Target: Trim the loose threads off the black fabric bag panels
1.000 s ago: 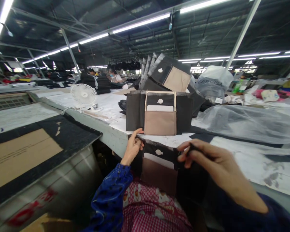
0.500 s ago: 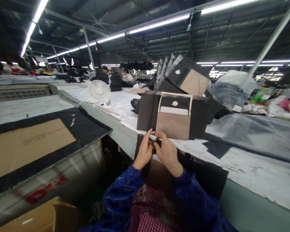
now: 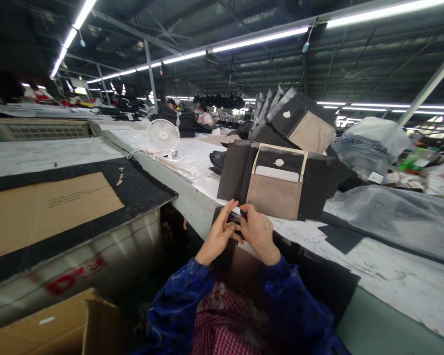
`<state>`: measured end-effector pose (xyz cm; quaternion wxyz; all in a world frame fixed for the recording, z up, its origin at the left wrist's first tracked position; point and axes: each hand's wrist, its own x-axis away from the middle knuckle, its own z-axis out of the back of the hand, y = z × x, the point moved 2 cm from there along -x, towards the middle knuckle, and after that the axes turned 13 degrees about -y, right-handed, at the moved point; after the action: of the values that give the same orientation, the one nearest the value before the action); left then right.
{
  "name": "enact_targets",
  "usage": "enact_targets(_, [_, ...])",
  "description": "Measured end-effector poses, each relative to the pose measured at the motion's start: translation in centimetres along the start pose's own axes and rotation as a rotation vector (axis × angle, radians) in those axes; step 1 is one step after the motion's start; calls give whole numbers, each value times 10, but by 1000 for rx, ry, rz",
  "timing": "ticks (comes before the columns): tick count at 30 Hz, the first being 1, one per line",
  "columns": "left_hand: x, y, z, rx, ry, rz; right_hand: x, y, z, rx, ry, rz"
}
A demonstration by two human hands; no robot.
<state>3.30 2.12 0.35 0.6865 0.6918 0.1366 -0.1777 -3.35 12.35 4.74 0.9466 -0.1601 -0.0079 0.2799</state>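
Reading the head camera from my station, I am logging the left hand and the right hand working close together, both in a narrow pinch. Their fingertips are closing on a small dark piece, too small for me to identify, at the top edge of a black fabric panel. That panel is draped over the table edge towards the person's lap and carries a tan pocket, which is sitting in shadow below the hands. Blue patterned sleeves are covering both forearms, above a red-checked apron.

Just beyond the hands, a matching black organizer with a tan pocket is standing upright on the white-topped table, leaning against a stack of similar pieces. A white clip-on fan is sitting further along the table, and clear plastic sheeting is lying to the right. A cardboard sheet is resting on a metal bin to the left. Co-workers are standing well down the hall.
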Motion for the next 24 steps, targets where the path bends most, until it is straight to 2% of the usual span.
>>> enact_targets(1, [8,10,4,73,-32,29,0,5,1,-43,7,11])
enact_targets(2, [17,20,9,104,-16,48,1,10,3,-96,17,31])
enact_targets(6, [35,47,34,-75,306,27,14,29,20,-381,25,231])
enact_targets(8, [31,49,34,-152,338,43,24,37,33,-508,17,307])
enact_targets(11, [17,51,17,-113,209,107,37,44,54,-615,20,340])
enact_targets(14, [9,58,-6,-95,207,137,47,48,70,-707,45,354])
enact_targets(16, [9,61,-18,-21,229,168,53,50,74,-804,-36,349])
enact_targets(20, [15,57,-32,227,251,230,62,57,68,-1051,-319,389])
enact_targets(22, [19,54,-35,269,279,240,62,63,64,-1177,-375,421])
enact_targets(24, [22,53,-35,259,322,227,60,72,62,-1327,-348,439])
